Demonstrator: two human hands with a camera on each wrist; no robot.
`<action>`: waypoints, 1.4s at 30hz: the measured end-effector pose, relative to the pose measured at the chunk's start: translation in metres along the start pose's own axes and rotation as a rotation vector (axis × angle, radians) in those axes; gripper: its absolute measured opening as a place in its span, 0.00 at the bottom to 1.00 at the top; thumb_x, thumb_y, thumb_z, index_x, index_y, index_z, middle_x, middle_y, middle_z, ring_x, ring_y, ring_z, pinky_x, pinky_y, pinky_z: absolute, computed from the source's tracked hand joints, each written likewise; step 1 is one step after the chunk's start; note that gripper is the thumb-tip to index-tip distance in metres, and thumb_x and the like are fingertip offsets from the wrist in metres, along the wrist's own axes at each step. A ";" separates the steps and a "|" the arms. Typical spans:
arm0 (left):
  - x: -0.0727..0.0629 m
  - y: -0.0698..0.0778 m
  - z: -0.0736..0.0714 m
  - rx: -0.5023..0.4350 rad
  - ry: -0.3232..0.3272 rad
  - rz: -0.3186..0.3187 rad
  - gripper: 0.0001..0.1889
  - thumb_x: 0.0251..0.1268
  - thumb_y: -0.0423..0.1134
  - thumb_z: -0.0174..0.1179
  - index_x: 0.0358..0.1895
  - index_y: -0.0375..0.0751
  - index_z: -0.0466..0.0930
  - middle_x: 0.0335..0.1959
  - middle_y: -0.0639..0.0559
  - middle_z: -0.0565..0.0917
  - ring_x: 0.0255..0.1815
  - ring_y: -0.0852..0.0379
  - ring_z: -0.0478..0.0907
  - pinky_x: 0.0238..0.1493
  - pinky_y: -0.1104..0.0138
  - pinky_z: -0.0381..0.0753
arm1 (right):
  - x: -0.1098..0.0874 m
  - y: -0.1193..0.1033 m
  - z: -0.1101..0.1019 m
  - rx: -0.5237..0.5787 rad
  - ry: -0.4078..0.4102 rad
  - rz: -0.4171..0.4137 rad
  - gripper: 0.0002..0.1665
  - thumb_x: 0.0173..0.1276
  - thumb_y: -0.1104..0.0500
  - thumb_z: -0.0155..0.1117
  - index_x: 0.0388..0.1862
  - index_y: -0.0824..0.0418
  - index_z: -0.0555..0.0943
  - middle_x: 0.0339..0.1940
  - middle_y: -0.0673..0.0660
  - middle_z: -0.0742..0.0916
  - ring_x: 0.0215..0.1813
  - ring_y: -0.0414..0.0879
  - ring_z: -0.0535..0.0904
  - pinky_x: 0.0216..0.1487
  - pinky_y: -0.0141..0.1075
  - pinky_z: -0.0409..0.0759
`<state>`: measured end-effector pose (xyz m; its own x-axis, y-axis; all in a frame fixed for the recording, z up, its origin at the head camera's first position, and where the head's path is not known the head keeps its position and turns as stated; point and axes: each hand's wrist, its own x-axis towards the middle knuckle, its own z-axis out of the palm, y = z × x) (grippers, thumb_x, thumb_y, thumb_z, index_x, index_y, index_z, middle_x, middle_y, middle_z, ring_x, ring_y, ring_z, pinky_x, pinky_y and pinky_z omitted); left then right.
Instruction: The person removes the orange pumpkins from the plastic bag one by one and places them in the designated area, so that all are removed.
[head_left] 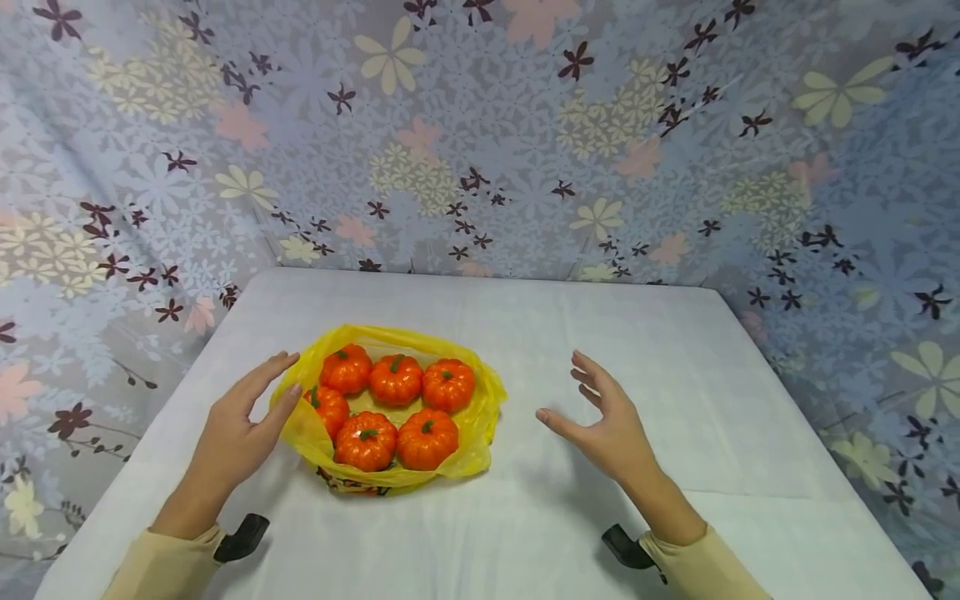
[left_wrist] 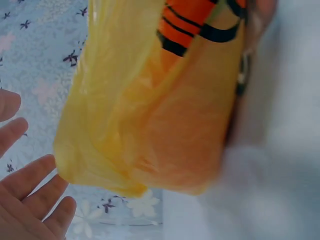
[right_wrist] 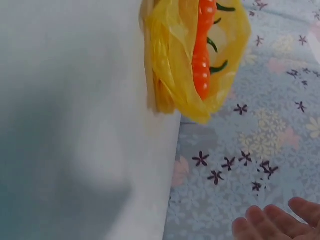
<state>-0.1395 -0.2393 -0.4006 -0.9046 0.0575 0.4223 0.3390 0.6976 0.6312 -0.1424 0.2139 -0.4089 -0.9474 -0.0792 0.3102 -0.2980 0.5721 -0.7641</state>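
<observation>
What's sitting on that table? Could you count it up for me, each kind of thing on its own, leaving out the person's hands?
Orange pumpkins: 6 in view
Yellow bag: 1
Total: 7

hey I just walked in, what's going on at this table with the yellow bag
Someone in beige sleeves is holding both bare hands out over a white table. Between them sits an open yellow plastic bag with six glossy orange pumpkins with green stems inside. The left hand is right at the bag's left edge, though whether it touches is hard to tell. The right hand is apart from the bag, over the table to its right. Neither hand grips anything.
</observation>
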 end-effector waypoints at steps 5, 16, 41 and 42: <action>-0.010 -0.005 0.002 -0.036 -0.016 -0.045 0.22 0.76 0.44 0.58 0.69 0.46 0.75 0.72 0.40 0.71 0.72 0.34 0.64 0.68 0.33 0.61 | -0.002 0.000 0.012 0.062 -0.027 0.011 0.53 0.57 0.44 0.80 0.77 0.54 0.65 0.73 0.54 0.73 0.71 0.52 0.70 0.71 0.49 0.71; -0.024 -0.014 0.006 -0.044 -0.036 -0.086 0.20 0.77 0.44 0.56 0.65 0.42 0.78 0.72 0.39 0.71 0.72 0.34 0.64 0.68 0.33 0.60 | -0.005 -0.006 0.040 0.131 -0.104 0.010 0.49 0.54 0.45 0.82 0.73 0.55 0.71 0.71 0.51 0.76 0.71 0.50 0.71 0.70 0.47 0.73; -0.024 -0.015 0.015 0.017 -0.063 -0.151 0.27 0.76 0.48 0.57 0.73 0.41 0.70 0.70 0.31 0.69 0.69 0.27 0.65 0.63 0.30 0.64 | 0.008 -0.039 0.078 0.174 -0.253 -0.034 0.47 0.55 0.41 0.80 0.69 0.60 0.75 0.65 0.55 0.82 0.67 0.50 0.74 0.69 0.50 0.73; -0.024 -0.015 0.014 0.022 -0.057 -0.150 0.27 0.76 0.48 0.57 0.72 0.41 0.70 0.70 0.30 0.70 0.69 0.27 0.65 0.63 0.30 0.64 | 0.008 -0.039 0.079 0.179 -0.257 -0.040 0.47 0.55 0.41 0.80 0.69 0.61 0.75 0.65 0.56 0.82 0.67 0.51 0.75 0.69 0.50 0.73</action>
<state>-0.1264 -0.2406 -0.4293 -0.9580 -0.0082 0.2866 0.1943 0.7165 0.6699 -0.1479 0.1261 -0.4212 -0.9263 -0.3156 0.2058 -0.3295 0.4135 -0.8488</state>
